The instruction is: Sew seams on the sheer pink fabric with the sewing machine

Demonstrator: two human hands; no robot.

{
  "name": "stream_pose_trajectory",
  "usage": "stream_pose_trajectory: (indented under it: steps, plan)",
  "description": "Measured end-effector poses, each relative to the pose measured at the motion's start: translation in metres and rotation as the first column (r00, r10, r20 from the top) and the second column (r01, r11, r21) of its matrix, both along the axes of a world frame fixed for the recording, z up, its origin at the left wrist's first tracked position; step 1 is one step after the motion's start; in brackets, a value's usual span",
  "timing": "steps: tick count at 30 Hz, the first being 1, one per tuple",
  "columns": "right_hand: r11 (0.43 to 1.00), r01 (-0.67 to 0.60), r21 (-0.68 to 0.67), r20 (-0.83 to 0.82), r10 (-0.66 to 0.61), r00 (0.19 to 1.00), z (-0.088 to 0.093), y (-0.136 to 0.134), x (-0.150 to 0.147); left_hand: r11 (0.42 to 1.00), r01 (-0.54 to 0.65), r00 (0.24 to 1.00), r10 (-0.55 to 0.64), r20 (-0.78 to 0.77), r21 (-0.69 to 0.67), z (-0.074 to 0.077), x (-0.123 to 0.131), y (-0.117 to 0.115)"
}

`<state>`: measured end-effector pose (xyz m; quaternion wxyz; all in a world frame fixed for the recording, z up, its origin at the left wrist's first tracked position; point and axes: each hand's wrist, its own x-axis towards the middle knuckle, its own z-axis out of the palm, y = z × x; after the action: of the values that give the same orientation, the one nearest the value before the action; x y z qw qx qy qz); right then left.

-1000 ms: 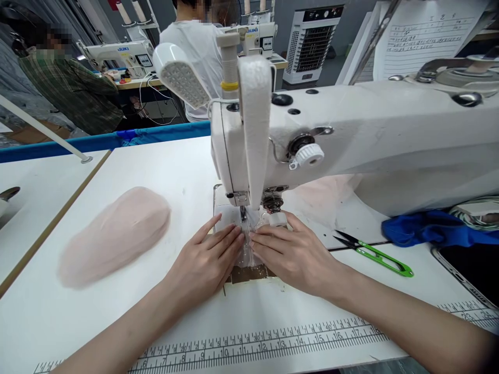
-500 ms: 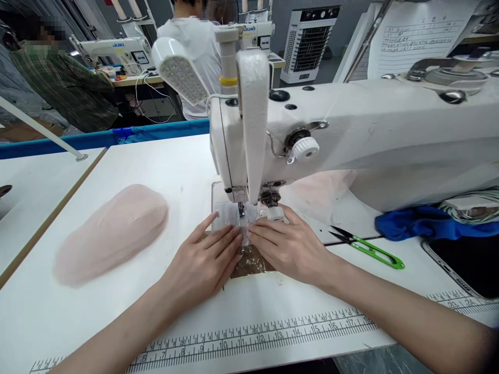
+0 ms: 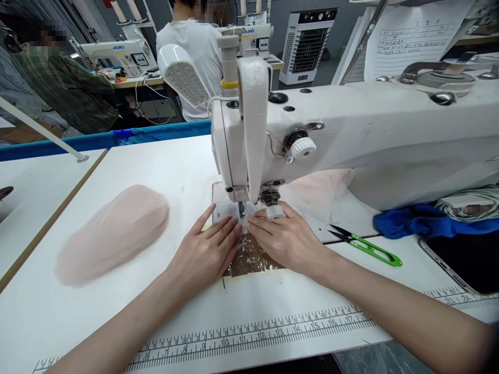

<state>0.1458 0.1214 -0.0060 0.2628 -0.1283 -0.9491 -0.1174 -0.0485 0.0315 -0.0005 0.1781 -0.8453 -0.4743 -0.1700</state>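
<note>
My left hand [image 3: 206, 244] lies flat with its fingers stretched out, just left of the needle of the white sewing machine [image 3: 343, 111]. My right hand [image 3: 286, 234] rests opposite it, fingers extended and flat, the index finger and thumb close to the presser foot [image 3: 241, 209]. Between the two sets of fingertips a bit of sheer whitish fabric [image 3: 244, 226] shows under the foot; most of it is hidden by the fingers. Shiny brown tape [image 3: 253, 258] covers the machine bed in front of the foot.
A pile of sheer pink fabric pieces [image 3: 115, 234] lies at left. More pale fabric [image 3: 317, 192] lies behind the needle. To the right are green thread snips [image 3: 370, 249], a blue cloth [image 3: 421, 222] and a phone [image 3: 465, 259]. A ruler strip [image 3: 249, 337] marks the front edge.
The whitish fabric has moved away from me under the foot, uncovering more brown tape. Both hands have shifted slightly forward with it.
</note>
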Motion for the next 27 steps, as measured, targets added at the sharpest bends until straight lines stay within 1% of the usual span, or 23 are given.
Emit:
stream_pose_trajectory:
  steps: [4,8,14,22,27]
  plan:
    - [0.999,0.033,-0.023,-0.003,-0.033,0.999,-0.001,-0.001,0.0,1.0,-0.016,1.0,0.016,-0.009,-0.001,0.0,0.0,0.001]
    - [0.997,0.04,-0.063,-0.022,-0.042,0.999,-0.001,-0.005,0.003,1.0,-0.024,1.0,0.024,-0.001,0.014,0.0,0.004,-0.004]
    - [0.999,0.014,-0.052,-0.025,-0.015,1.0,0.001,-0.009,0.005,0.999,-0.039,0.999,0.039,0.001,0.033,-0.002,0.006,-0.01]
    - [0.998,0.021,-0.061,-0.04,-0.024,0.999,0.001,-0.007,0.004,0.998,-0.048,0.999,0.047,0.013,0.03,-0.001,0.006,-0.007]
    - [0.998,0.042,-0.047,-0.012,-0.043,0.999,-0.001,-0.004,0.001,0.998,-0.059,0.998,0.059,0.017,0.011,-0.001,0.003,-0.003]
